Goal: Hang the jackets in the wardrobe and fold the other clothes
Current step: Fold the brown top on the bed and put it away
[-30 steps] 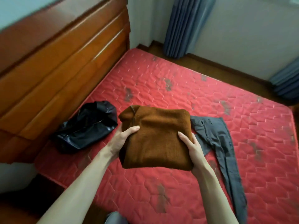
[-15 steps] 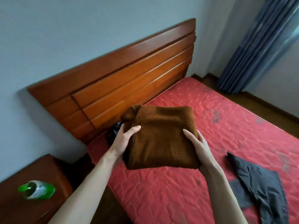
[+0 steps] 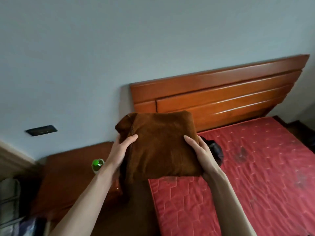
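We hold a folded rust-brown knitted sweater (image 3: 160, 147) in the air above the corner of the red quilted mattress (image 3: 255, 167), our left hand (image 3: 119, 150) and right hand (image 3: 199, 150) gripping its sides, thumbs on top; a dark garment (image 3: 215, 149), perhaps a jacket, lies just behind.

Before me a pale blue-grey wall (image 3: 119, 48) backs a slatted orange-brown wooden headboard (image 3: 221, 92), a red quilted mattress (image 3: 255, 167), and a low brown wooden nightstand (image 3: 71, 171).
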Demonstrator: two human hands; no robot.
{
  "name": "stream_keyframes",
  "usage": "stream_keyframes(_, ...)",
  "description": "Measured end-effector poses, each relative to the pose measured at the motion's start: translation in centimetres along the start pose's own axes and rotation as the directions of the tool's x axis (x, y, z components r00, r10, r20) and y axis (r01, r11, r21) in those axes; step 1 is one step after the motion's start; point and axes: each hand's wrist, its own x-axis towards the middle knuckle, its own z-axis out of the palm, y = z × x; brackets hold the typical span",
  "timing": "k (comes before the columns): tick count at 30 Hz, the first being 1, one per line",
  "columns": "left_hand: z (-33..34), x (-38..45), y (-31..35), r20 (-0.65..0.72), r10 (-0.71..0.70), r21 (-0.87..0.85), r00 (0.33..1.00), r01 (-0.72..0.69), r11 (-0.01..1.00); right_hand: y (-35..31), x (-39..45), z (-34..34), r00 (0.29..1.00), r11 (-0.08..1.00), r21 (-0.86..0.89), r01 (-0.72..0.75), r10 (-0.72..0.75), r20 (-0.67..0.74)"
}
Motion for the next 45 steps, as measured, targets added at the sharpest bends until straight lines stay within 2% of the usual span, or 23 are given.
stream_keyframes(5, -9.6, -2.2, 2.4, -0.173, 0.035, -0.029, 0.984, -0.04, 0.999, 1.3, 2.7, 9.8, 0.983, 0.997, -0.069, -0.046, 0.057, 0.175)
stream_keyframes(10, -18.2, -5.2, 4.2, -0.338, 0.054, -0.092, 0.939, -0.091, 0.992, 3.1, 4.0, 19.8, 0.946, 0.989, -0.132, -0.06, 0.099, 0.308)
stream_keyframes(18, -30.9, -9.6, 5.2, -0.566, 0.081, -0.098, 0.821, -0.164, 0.981, 7.0, 5.2, 34.5, 0.876, 0.968, -0.246, -0.047, 0.158, 0.455)
stream_keyframes(23, -36.3, -12.4, 5.5, -0.681, -0.031, -0.228, 0.732, -0.172, 0.958, 8.4, 4.5, 41.2, 0.791, 0.95, -0.289, -0.118, 0.266, 0.55)
stream_keyframes(26, -38.4, -13.6, 5.7, -0.73, -0.069, -0.285, 0.68, -0.21, 0.935, 9.6, 4.3, 44.5, 0.735, 0.95, -0.291, -0.111, 0.275, 0.619)
stream_keyframes(32, -44.3, -16.6, 7.4, -0.824, -0.047, -0.255, 0.564, -0.297, 0.92, 11.4, 3.7, 53.1, 0.617, 0.935, -0.352, -0.033, 0.296, 0.729)
stream_keyframes(35, -47.4, -17.7, 8.2, -0.844, -0.075, -0.291, 0.531, -0.337, 0.896, 12.2, 3.5, 57.4, 0.567, 0.938, -0.346, -0.018, 0.294, 0.769)
stream_keyframes(41, -53.0, -17.4, 11.1, -0.883, -0.089, -0.291, 0.461, -0.387, 0.875, 13.5, 5.4, 67.0, 0.506, 0.932, -0.358, -0.045, 0.331, 0.797)
stream_keyframes(45, -55.9, -16.6, 13.3, -0.923, -0.033, -0.201, 0.384, -0.407, 0.891, 13.9, 6.9, 73.3, 0.452, 0.93, -0.364, -0.048, 0.345, 0.823)
